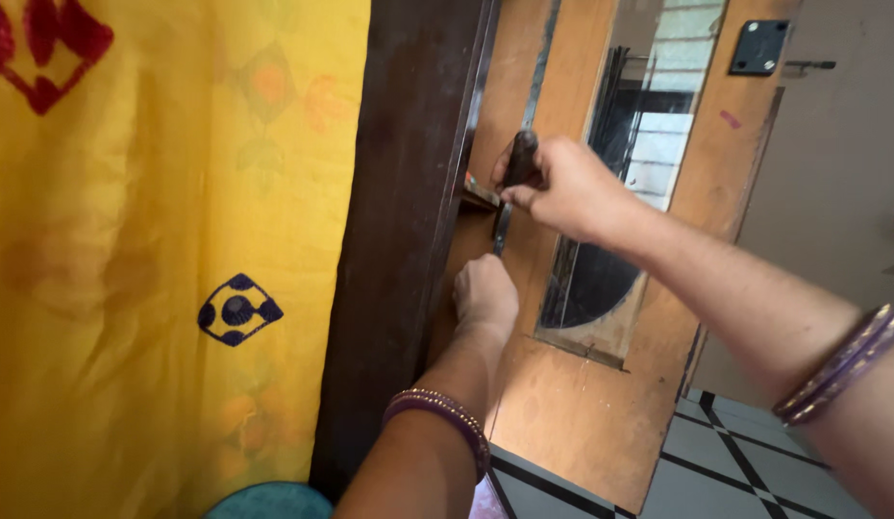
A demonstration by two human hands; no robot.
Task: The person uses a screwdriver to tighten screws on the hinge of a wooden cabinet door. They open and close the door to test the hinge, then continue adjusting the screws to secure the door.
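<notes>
Right hand (562,187) wrapped around a dark door handle (520,159), fingers curled shut over it; only the rounded upper end of the handle shows above the fist. Handle sits at the left edge of the wooden door (591,413), just right of the dark door frame (404,240), at mid-height in view. Long axis of the handle runs close to vertical, upper end leaning slightly right; a thin dark metal strip (502,229) continues down from the fist along the same line.

Left hand (485,293) directly below the right hand and the handle, near but apart from them. It is pressed against the door edge with fingers tucked toward the wood; whether it pinches anything cannot be told, since the fingertips are hidden. A small metal latch part (481,197) juts out between frame and door, just left of the right hand and above the left.

Both wrists carry purple bangles (437,408). Door has a tall glass panel (620,192) to the right of the handle. Yellow patterned curtain (168,259) fills the left side. Tiled floor (726,461) with dark lines at lower right
</notes>
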